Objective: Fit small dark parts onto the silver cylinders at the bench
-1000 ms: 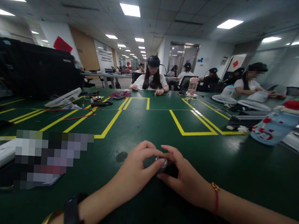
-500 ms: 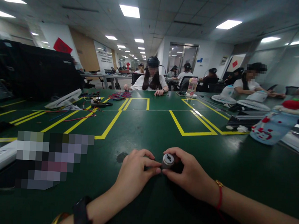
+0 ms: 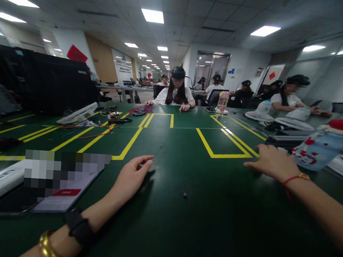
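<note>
A tiny dark round part [image 3: 185,195] with a small hole in its top lies on the green table [image 3: 165,229], between my hands and touched by neither. My left hand [image 3: 132,176] rests to its left, loosely curled, with a gap between thumb and forefinger and nothing visible in it. Far to the right, my right hand [image 3: 275,162] is palm down with its thumb stretched out, close to a blue snowman bottle [image 3: 318,149]. Some of its fingertips are hidden. The dark metal cylinder seen earlier is not visible.
Phones [image 3: 65,192] and a white device [image 3: 2,184] lie at the left. Behind them are wires [image 3: 101,134] and a white fan [image 3: 76,115]. A co-worker [image 3: 176,90] sits opposite. Black rails [image 3: 284,139] and more fans [image 3: 294,118] stand at the right.
My hands have parted: the right, which gripped the metal cylinder, has swung far right and the left has drawn back leftward. The cylinder is out of sight; the tiny part now shows.
</note>
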A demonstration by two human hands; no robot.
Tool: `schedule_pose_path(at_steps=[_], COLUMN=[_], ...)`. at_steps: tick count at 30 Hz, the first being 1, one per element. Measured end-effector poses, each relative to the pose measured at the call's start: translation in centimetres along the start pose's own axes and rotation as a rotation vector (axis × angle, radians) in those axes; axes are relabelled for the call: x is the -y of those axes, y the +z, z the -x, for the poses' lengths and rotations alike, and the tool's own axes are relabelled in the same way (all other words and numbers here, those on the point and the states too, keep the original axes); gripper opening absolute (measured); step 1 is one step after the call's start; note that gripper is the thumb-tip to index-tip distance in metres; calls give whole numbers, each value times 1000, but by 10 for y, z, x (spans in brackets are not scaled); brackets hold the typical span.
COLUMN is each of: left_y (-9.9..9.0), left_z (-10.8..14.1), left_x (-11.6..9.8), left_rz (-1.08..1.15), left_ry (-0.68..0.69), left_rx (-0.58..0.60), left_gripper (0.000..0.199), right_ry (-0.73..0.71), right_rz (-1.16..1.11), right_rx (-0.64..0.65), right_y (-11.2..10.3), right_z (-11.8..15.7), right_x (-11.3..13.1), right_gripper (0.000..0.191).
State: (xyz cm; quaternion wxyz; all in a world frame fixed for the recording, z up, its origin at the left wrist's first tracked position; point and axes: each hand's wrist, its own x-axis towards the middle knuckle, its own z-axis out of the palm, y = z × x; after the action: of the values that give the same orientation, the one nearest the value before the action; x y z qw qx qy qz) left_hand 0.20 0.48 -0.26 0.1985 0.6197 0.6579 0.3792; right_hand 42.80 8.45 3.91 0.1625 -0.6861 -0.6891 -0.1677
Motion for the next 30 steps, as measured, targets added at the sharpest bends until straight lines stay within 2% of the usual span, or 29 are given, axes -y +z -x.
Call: schedule_pose_path(at_steps=[1, 3, 4, 7, 9, 10, 11, 13, 17, 19, 22, 25, 30], left_y=[2, 5, 5, 5, 4, 4, 4, 4, 6, 7, 7, 7, 6], left_z=[1, 2, 2, 3, 3, 3, 3, 4, 3, 3, 2, 2, 2], left_x=[0, -1, -1, 0, 0, 0, -1, -1, -1, 0, 1, 1, 2], left_rz=[-5, -7, -4, 7, 8, 10, 10, 8, -2, -5, 0, 6, -5], left_ry=[9, 19, 20, 17, 19, 21, 22, 21, 24, 24, 10, 5, 5], left_rx=[6, 21, 26, 34, 35, 37, 40, 38, 29, 35, 41, 43, 48], left_gripper=[45, 45, 45, 45, 45, 44, 45, 45, 45, 44, 43, 41, 41], right_ry=[-39, -190, -296, -644, -771, -777, -745, -594, -153, 34, 101, 103, 118], right_rz=[23, -27, -110, -383, -485, -505, -509, -455, -82, 61, 50, 27, 10], right_rx=[-59, -159, -149, 87, 232, 264, 269, 225, 123, 209, 336, 369, 372], right_y=[-6, -20, -25, -28, -25, -23, -23, -26, -37, -35, -24, -14, -9], right_z=[8, 31, 45, 84, 98, 99, 95, 76, 18, -6, -25, -29, -26], right_x=[18, 63, 87, 149, 171, 173, 169, 145, 51, 2, -47, -63, -62], right_gripper=[58, 56, 52, 35, 23, 21, 22, 25, 29, 30, 29, 29, 33])
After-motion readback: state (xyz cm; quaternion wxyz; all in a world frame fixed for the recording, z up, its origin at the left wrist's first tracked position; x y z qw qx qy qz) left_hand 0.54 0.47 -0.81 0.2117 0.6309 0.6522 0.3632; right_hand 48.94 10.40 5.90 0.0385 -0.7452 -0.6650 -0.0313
